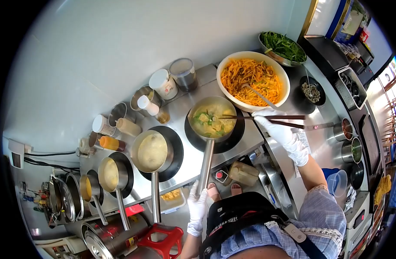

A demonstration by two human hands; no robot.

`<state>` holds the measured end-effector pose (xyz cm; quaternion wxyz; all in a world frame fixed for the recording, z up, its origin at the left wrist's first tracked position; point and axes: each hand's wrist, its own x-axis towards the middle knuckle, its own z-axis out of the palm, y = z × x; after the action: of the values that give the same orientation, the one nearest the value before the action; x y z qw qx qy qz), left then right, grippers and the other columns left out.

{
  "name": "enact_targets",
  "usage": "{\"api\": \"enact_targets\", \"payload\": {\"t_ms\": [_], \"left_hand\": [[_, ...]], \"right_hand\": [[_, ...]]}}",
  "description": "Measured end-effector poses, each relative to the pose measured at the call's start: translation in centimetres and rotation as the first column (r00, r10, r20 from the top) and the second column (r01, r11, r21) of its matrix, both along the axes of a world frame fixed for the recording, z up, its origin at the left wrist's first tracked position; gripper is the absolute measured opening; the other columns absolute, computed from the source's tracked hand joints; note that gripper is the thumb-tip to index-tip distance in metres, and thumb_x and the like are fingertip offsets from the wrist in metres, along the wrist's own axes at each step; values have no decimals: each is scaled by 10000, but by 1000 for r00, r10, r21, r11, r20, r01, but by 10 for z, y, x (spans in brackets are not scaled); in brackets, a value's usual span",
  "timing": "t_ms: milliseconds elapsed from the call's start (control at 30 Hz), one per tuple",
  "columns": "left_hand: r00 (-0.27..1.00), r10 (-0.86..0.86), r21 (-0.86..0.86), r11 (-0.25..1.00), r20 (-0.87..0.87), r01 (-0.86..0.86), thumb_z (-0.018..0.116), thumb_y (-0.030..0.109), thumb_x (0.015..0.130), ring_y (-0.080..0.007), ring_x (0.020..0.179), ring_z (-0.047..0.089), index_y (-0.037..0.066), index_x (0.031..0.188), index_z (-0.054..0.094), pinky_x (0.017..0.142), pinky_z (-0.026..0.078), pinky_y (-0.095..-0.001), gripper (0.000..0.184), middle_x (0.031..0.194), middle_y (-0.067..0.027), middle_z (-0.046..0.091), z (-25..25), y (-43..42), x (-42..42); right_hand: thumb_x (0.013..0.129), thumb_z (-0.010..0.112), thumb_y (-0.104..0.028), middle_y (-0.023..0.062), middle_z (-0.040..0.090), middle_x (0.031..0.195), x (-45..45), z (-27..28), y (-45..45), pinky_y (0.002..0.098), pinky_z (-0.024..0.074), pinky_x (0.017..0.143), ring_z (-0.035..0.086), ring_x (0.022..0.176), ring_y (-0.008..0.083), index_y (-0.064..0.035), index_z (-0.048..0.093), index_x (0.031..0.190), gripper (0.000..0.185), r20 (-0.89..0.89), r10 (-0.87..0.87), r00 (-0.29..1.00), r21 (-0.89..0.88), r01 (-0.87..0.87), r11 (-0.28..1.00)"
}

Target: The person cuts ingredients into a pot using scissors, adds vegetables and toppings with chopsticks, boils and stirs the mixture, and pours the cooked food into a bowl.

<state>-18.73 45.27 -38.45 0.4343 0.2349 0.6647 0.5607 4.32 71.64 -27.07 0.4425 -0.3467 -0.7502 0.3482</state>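
Observation:
My left hand (197,204), in a white glove, is closed around the end of a saucepan's long metal handle (207,164). The saucepan (231,104) sits on a round black burner (237,139) and contains yellowish food with green leaves in liquid (211,125). In my gloved right hand (273,129) is a pair of dark chopsticks (288,117), their tips reaching into the pan. Just beyond that hand stands a large white bowl (285,88) of orange shreds, with a metal utensil (262,95) resting in it.
Three more pans (152,151) with long handles line the burners to the left. Behind them stand sauce bottles (111,143) and lidded tubs (163,84). A bowl of greens (283,47) is at the back right. Below the counter is a red stool (163,237).

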Motion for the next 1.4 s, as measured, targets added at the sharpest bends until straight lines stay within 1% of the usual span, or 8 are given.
{"api": "enact_targets", "payload": {"t_ms": [100, 233, 300, 367, 567, 800, 867, 1400], "left_hand": [[995, 98, 25, 995, -9, -98, 511, 306, 943, -94, 677, 564, -3, 1224, 523, 604, 461, -215, 418, 873, -44, 606, -9, -8, -4], [875, 419, -136, 908, 243, -397, 506, 328, 938, -187, 586, 588, -13, 951, 571, 527, 482, -266, 348, 762, -90, 606, -64, -25, -13], [939, 281, -178, 952, 199, -247, 552, 245, 892, -220, 629, 623, -10, 897, 569, 541, 504, -286, 256, 744, -98, 614, -138, -38, -13], [932, 192, -357, 931, 308, -73, 569, 217, 875, -204, 658, 626, -9, 897, 594, 572, 507, -285, 228, 748, -89, 617, -138, -12, 11], [914, -94, -377, 890, 395, 254, 592, 241, 863, -105, 598, 576, 39, 887, 613, 516, 445, -238, 205, 711, -29, 617, -215, 45, 54], [958, -72, -362, 916, 277, 173, 633, 263, 845, -136, 562, 534, 20, 861, 601, 535, 416, -266, 246, 677, -28, 600, -261, 78, 84], [991, -136, -310, 942, -12, 126, 640, 310, 847, -148, 553, 515, -6, 824, 605, 551, 415, -290, 319, 645, -32, 588, -276, 82, 86], [979, 57, -283, 953, -196, -112, 768, 206, 750, -125, 472, 478, 30, 767, 544, 448, 395, -263, 286, 630, -18, 548, -302, 114, 99]], "right_hand": [[812, 636, -41, 70, 672, 840, 0, -1, -2, 262, 497, 743, 637, 793, 158, 1, 660, 869, 75, 12, 55, 998, -77, -54, 996], [821, 640, -76, 61, 673, 879, -3, -18, 0, 275, 488, 786, 623, 851, 147, -6, 658, 899, 107, 76, 115, 990, -244, -93, 965], [819, 639, -61, 73, 675, 887, 7, -23, 0, 279, 490, 784, 627, 852, 155, -1, 661, 900, 104, -16, 29, 999, -114, -31, 993], [831, 625, -51, 82, 676, 901, 18, -9, 1, 277, 487, 794, 628, 853, 162, 8, 663, 918, 112, 13, 29, 999, -134, -27, 991], [881, 586, -97, 73, 656, 924, 48, -22, -16, 260, 467, 776, 593, 830, 148, 9, 649, 971, 153, -33, -37, 999, -179, 30, 983], [851, 608, -64, 85, 660, 950, 71, -33, -40, 268, 482, 794, 619, 872, 163, -15, 653, 978, 143, -22, -134, 991, -192, 127, 973], [852, 607, -70, 94, 654, 958, 74, -33, -46, 270, 474, 801, 611, 870, 171, -30, 652, 1019, 177, 6, -135, 991, -225, 133, 965], [868, 585, -73, 84, 651, 975, 78, -42, -61, 271, 469, 817, 606, 894, 165, -22, 640, 1017, 167, 23, -206, 978, -211, 207, 955]]}}
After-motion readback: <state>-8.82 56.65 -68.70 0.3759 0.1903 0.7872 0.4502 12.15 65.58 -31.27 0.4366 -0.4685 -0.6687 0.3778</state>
